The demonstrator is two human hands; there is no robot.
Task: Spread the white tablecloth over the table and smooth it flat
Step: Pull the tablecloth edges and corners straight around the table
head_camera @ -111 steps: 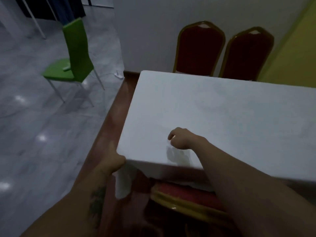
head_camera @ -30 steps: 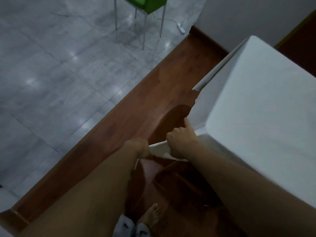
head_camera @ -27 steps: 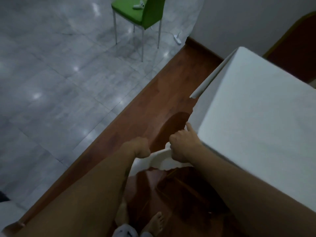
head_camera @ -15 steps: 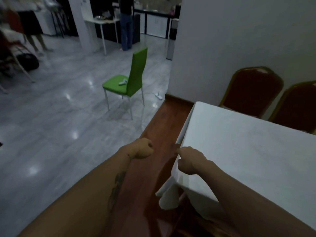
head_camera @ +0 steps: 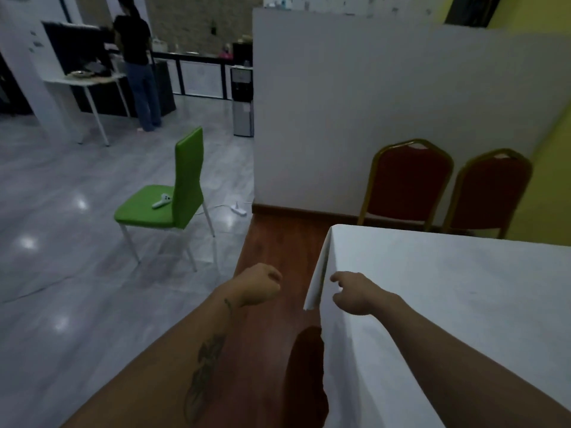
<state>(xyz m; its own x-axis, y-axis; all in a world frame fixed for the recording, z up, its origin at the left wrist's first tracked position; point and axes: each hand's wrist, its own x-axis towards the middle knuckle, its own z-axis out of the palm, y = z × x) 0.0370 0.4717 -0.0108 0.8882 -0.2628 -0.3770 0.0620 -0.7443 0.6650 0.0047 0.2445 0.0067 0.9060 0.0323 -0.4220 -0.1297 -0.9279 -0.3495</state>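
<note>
Head view, read from the left of the frame: a green chair [head_camera: 167,199] stands on the grey tiles at centre left, well apart from the work. Toward lower centre, the left hand [head_camera: 258,284] hangs over the brown floor strip, its fingers curled into a loose fist that grips nothing I can make out. Just right of it, the right hand [head_camera: 355,293] hovers at the near left corner of the worktop, its fingers [head_camera: 338,278] slightly parted and bent, holding nothing and close to the cloth without clearly touching it. The white tablecloth [head_camera: 457,304] covers the worktop across the right half of the frame, its top looking smooth, its left side hanging down with a folded flap [head_camera: 315,288] sticking out at the corner. Two red chairs [head_camera: 408,186] stand behind, at upper right.

Spreading looks largely done; the step in hand seems to be tidying the left drape. The next move probably calls for pinching that flap and drawing it down straight, without dragging the top askew.
</note>
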